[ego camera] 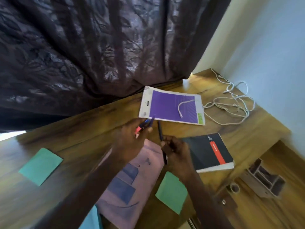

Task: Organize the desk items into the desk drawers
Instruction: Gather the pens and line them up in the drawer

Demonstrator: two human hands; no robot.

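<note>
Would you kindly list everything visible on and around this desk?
curtain: one, dark patterned, behind desk
wall: one, pale blue, right
desk: one, brown wood, beneath everything
pad: one, purple with white border, far middle
cable: one, white, tangled far right, end on pad
notebook: one, black with red stripe, right of hands
paper notes: two, green, near left and near middle
sheet: one, pink with blue shapes, beneath arms
drawer: one, wood, open, lower right
organiser tray: one, grey, inside drawer
coloured pens: at least two, blue and red, left hand
dark pen: one, black, right hand
left hand: one, fingers gripping coloured pens
right hand: one, fingers gripping dark pen
</note>
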